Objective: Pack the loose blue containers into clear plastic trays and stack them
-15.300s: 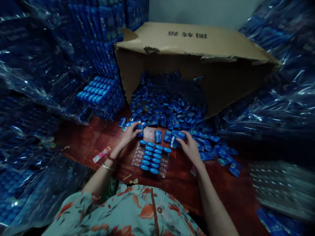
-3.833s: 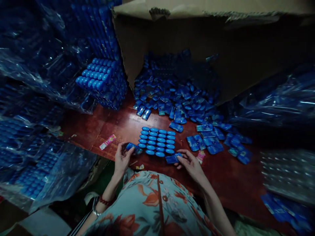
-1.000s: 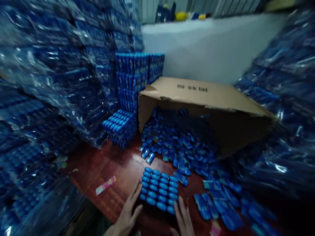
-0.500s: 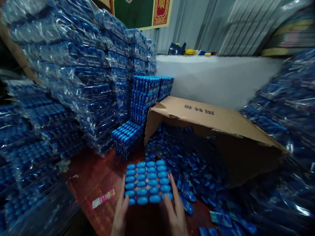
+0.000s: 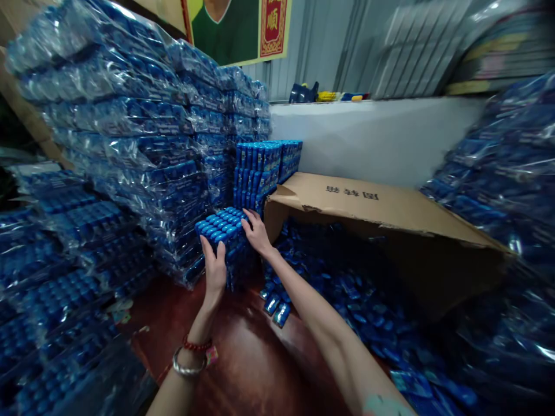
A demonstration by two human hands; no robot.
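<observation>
A block of small blue bottles [image 5: 222,223] with rounded tops, set in tight rows, sits on top of the short stack beside the tall wrapped stacks. My left hand [image 5: 214,269] grips its near left side, thumb and fingers against the edge. My right hand [image 5: 256,232] presses on its far right side. The lower part of the stack [image 5: 236,263] shows below and between my hands. A cardboard box [image 5: 342,199] lies on its side to the right, with many loose blue bottles [image 5: 347,300] spilling from its dark opening.
Tall stacks of plastic-wrapped blue packs [image 5: 143,144] rise on the left, and more wrapped packs [image 5: 511,167] stand on the right. A higher bare stack [image 5: 258,167] is behind my hands. Several loose bottles [image 5: 277,309] lie on the reddish-brown surface [image 5: 243,346] in front of the box.
My hands have carried the block of bottles forward and left, from close in front of me onto the short stack. Loose bottles now show near the box's left edge.
</observation>
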